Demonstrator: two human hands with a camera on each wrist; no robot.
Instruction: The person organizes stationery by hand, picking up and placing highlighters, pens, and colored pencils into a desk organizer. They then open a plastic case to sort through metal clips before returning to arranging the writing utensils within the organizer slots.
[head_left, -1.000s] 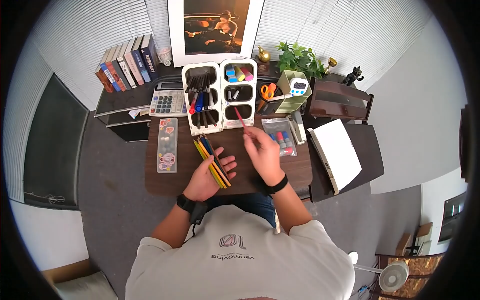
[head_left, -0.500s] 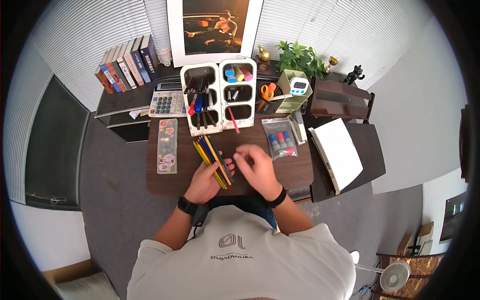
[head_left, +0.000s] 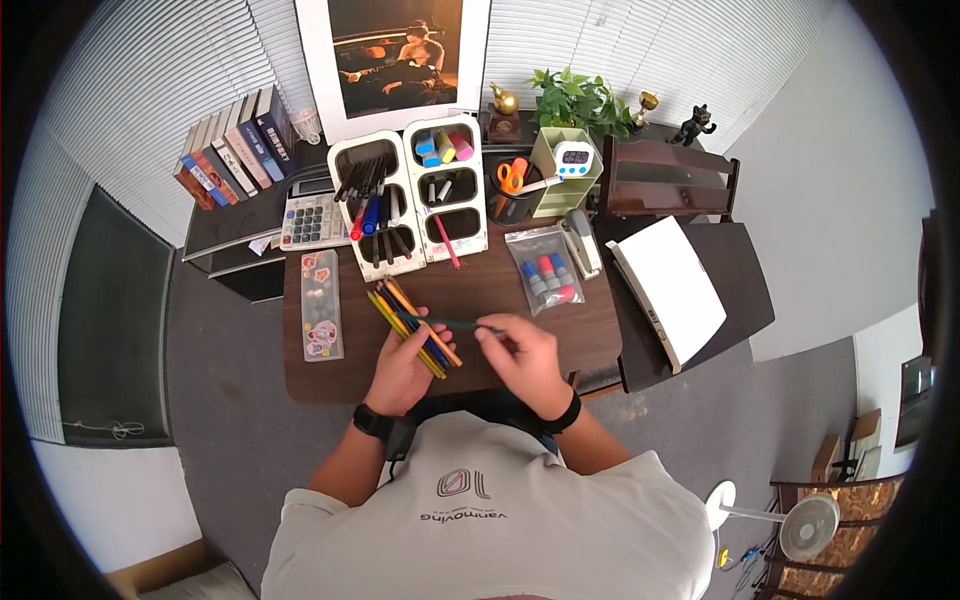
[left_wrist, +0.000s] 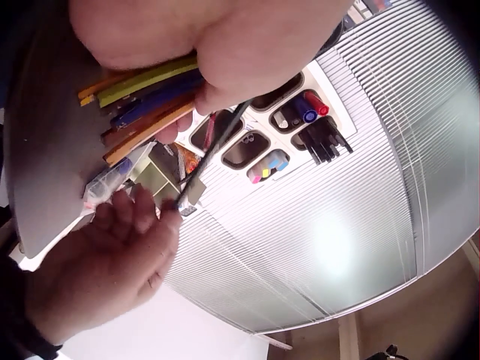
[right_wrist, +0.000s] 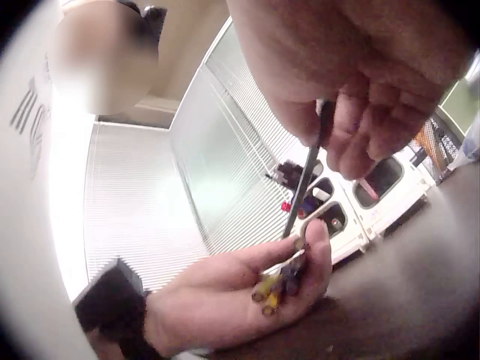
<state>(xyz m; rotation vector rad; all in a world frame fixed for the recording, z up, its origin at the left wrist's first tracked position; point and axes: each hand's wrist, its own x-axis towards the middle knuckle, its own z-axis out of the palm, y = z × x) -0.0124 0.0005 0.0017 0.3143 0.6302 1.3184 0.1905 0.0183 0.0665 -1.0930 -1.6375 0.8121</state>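
A fanned bundle of colored pencils [head_left: 405,300], yellow, blue and orange among them, lies in my left hand [head_left: 397,372], thumb across it. My right hand [head_left: 525,362] pinches one end of a dark green pencil [head_left: 455,323] between thumb and fingers. That pencil slants across to the left hand and overlaps the bundle in the head view. Beyond the hands stands a white compartment organizer [head_left: 475,246]. A pinkish-red pencil [head_left: 446,243] leans out of its lower right compartment. Black pens [head_left: 366,178], red and blue markers [head_left: 371,215] and highlighters [head_left: 443,148] fill others.
A sticker-covered clear case [head_left: 321,310] lies left on the desk, a calculator [head_left: 312,220] behind it. To the right are a bag of small bottles [head_left: 546,275], a stapler [head_left: 580,245], a mesh cup with scissors [head_left: 512,180] and a white-topped box [head_left: 672,290].
The right hand let go of the pinkish-red pencil in the lower right compartment, came back toward the left hand and took hold of the dark green pencil from the bundle. The head view shifted slightly.
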